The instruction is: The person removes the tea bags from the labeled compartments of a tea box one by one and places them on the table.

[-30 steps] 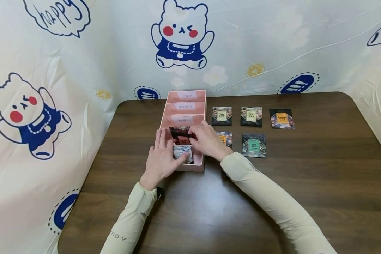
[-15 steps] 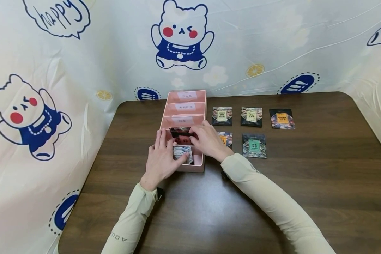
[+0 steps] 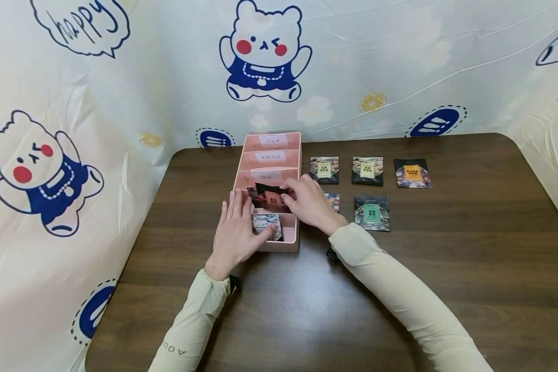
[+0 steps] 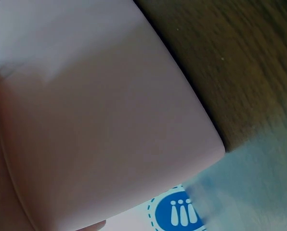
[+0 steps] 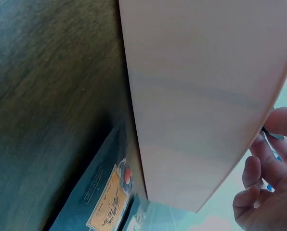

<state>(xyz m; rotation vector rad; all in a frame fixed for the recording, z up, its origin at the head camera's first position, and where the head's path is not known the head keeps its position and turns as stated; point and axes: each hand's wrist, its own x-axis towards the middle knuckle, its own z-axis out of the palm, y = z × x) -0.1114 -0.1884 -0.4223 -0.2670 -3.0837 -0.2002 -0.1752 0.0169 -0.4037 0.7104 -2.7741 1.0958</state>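
Note:
A pink divided box [image 3: 279, 248] with paper labels on its rear dividers stands on the table. My right hand [image 3: 309, 204] pinches the right edge of a black-and-red tea sachet [image 3: 273, 200], which is tilted in the second compartment from the front. Behind it shows part of another dark sachet. My left hand [image 3: 237, 230] rests over the box's left rim with its fingers extended. Its thumb lies over a pale blue-and-white sachet [image 3: 265, 223] in the front compartment. The right wrist view has the right hand [image 5: 273, 178] at the rim beyond the box's side wall [image 5: 196, 96].
Right of the box lie two sachets with pale green labels [image 3: 324, 170] and one with an orange label [image 3: 413, 173]. A green-labelled sachet [image 3: 372, 213] lies nearer. Another sachet [image 3: 333, 200] is partly hidden by the right hand. A printed curtain [image 3: 167, 77] hangs behind the table.
My right hand has shifted slightly right and up, and the black-and-red sachet has risen and tilted with it. The left hand stays nearly still on the box.

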